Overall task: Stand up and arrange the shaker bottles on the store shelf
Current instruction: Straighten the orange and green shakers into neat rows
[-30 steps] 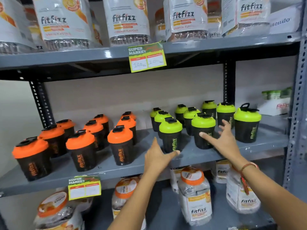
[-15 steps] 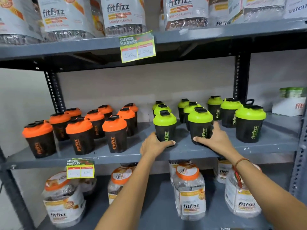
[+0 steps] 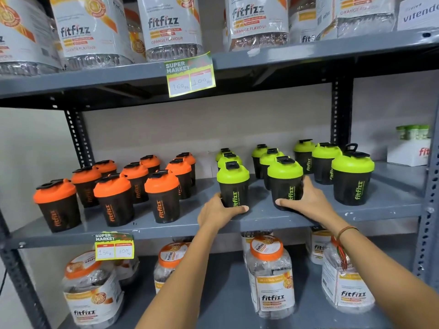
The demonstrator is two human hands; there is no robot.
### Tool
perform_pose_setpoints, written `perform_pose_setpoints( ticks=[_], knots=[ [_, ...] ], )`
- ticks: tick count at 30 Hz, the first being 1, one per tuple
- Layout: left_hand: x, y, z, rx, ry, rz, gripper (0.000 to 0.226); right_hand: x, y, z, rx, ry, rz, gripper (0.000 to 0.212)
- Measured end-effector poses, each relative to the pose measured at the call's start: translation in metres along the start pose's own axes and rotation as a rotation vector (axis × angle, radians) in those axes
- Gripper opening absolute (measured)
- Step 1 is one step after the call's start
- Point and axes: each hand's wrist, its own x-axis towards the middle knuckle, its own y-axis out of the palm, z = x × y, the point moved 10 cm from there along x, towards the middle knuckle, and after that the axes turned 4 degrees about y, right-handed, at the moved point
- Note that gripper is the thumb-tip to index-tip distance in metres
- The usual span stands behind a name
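Observation:
Black shaker bottles stand upright on the grey middle shelf (image 3: pixel 166 227). Several with orange lids (image 3: pixel 162 195) fill the left half, and several with green lids (image 3: pixel 352 179) fill the right half. My left hand (image 3: pixel 218 211) grips the base of the front green-lid shaker (image 3: pixel 233 184) near the shelf's front edge. To its right, my right hand (image 3: pixel 306 200) wraps around a second front green-lid shaker (image 3: pixel 285 179). Both held bottles rest on the shelf.
Large fitfizz jars (image 3: pixel 270 274) crowd the shelf below and more jars (image 3: pixel 171 24) fill the top shelf. Yellow price tags (image 3: pixel 190 74) hang from the shelf edges. A white box (image 3: pixel 408 150) sits at the far right, beside a perforated steel upright (image 3: pixel 430 186).
Both hands came down from open reaching poses and closed on the two front green-lid shakers. The view has moved closer to the shelf.

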Motion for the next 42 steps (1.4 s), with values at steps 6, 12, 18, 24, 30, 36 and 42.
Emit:
perform_pose_setpoints(
  ticks=[6, 12, 18, 24, 30, 36, 42],
  knots=[
    [0.011, 0.002, 0.015, -0.291, -0.051, 0.383, 0.075, -0.001, -0.006, 0.001, 0.314, 0.015, 0.074, 0.113],
    [0.017, -0.021, 0.022, 0.398, 0.131, 0.118, 0.045, 0.001, -0.054, 0.028, 0.574, -0.113, -0.256, 0.062],
    [0.02, 0.006, 0.033, 0.598, 0.204, 0.24, 0.051, 0.066, -0.098, 0.083, 0.603, -0.229, -0.286, 0.027],
    [0.025, 0.007, 0.037, 0.601, 0.241, 0.183, 0.049, 0.141, -0.056, 0.094, 0.073, -0.07, 0.079, 0.041],
    [0.026, 0.006, 0.036, 0.594, 0.251, 0.145, 0.05, 0.161, -0.005, 0.076, -0.292, 0.05, 0.331, 0.085],
    [0.023, 0.004, 0.032, 0.6, 0.256, 0.128, 0.049, 0.171, 0.006, 0.061, -0.167, 0.043, 0.354, 0.085],
    [0.022, 0.003, 0.031, 0.611, 0.258, 0.116, 0.05, 0.174, 0.01, 0.058, -0.088, 0.032, 0.409, 0.066]
  ],
)
